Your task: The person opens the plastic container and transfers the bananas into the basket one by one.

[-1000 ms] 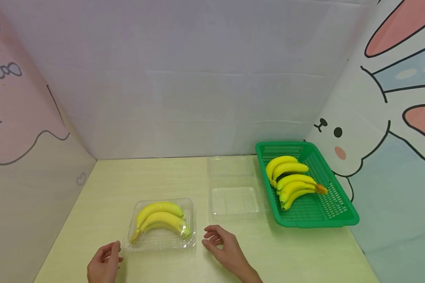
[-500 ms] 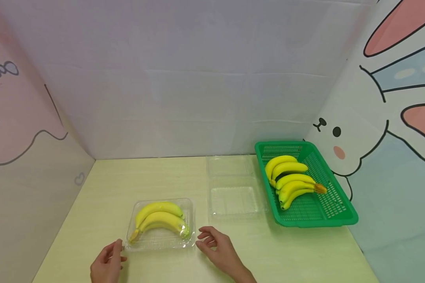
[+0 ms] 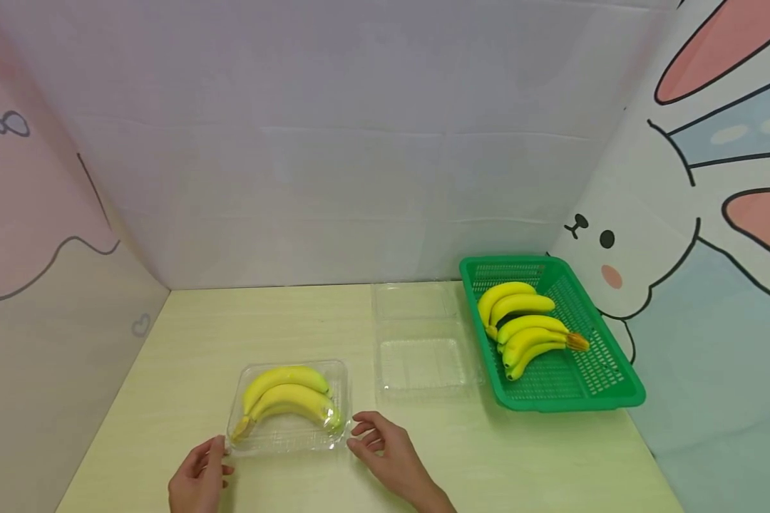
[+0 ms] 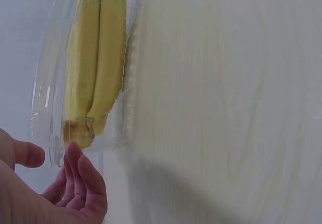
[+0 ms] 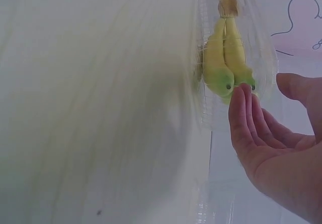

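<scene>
A clear plastic clamshell container [image 3: 282, 440] lies on the table with a bunch of bananas [image 3: 295, 399] inside, its clear lid over them. At its lower left corner is my left hand [image 3: 197, 474], thumb and fingers apart on either side of the rim [image 4: 56, 151] in the left wrist view. My right hand [image 3: 388, 452] is by the right edge, its fingers bent loosely. In the right wrist view a gap shows between thumb [image 5: 292, 85] and fingers [image 5: 246, 108]; whether the fingertips touch the plastic, I cannot tell.
An opened clear container [image 3: 423, 356] lies on the table [image 3: 282, 320] behind my right hand. To its right, a green basket [image 3: 571, 406] holds more bananas [image 3: 532, 331]. Cloth walls [image 3: 359, 178] stand at the back and sides.
My right hand has moved left to the container's right edge. My left hand has shifted slightly right to its corner. The bananas and container lie as before; the view has turned slightly.
</scene>
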`<state>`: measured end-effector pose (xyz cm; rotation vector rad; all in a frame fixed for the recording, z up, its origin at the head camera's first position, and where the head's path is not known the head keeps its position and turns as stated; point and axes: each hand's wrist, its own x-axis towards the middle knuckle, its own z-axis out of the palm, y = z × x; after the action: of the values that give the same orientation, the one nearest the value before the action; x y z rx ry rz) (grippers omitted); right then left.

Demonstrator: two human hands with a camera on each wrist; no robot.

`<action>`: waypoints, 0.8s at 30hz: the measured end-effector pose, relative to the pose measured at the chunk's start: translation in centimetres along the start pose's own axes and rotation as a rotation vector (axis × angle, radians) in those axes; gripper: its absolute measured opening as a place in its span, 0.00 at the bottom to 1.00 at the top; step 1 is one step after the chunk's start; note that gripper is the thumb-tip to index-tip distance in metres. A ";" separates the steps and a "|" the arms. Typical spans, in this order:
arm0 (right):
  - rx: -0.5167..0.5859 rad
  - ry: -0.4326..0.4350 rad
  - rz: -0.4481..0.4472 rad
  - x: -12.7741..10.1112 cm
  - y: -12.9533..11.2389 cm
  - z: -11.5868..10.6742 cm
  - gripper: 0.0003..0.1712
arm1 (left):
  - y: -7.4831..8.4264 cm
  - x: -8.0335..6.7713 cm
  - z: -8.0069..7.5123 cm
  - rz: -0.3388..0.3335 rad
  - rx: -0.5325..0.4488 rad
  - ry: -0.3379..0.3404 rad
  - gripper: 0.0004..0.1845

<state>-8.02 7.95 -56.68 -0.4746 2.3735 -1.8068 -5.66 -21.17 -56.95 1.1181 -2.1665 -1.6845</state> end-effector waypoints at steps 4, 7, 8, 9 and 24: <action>0.003 0.000 0.013 0.2 0.0 0.1 0.20 | -0.1 0.1 0.1 -0.006 -0.040 -0.011 0.22; 0.013 0.005 0.032 0.3 0.0 0.2 0.20 | -0.4 0.2 0.2 -0.010 -0.091 -0.027 0.17; 0.015 0.006 0.039 0.3 0.1 0.2 0.20 | -0.4 0.2 0.3 -0.011 -0.100 -0.029 0.16; 0.019 0.009 0.039 0.4 0.2 0.3 0.20 | -0.5 0.2 0.3 -0.009 -0.109 -0.031 0.14; 0.112 0.055 0.096 0.6 0.4 1.2 0.18 | -1.8 0.4 0.9 0.047 -0.182 -0.011 0.11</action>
<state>-8.28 6.78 -57.31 -0.2966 2.2715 -1.9197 -5.63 -20.89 -59.03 1.0040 -1.9817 -1.8272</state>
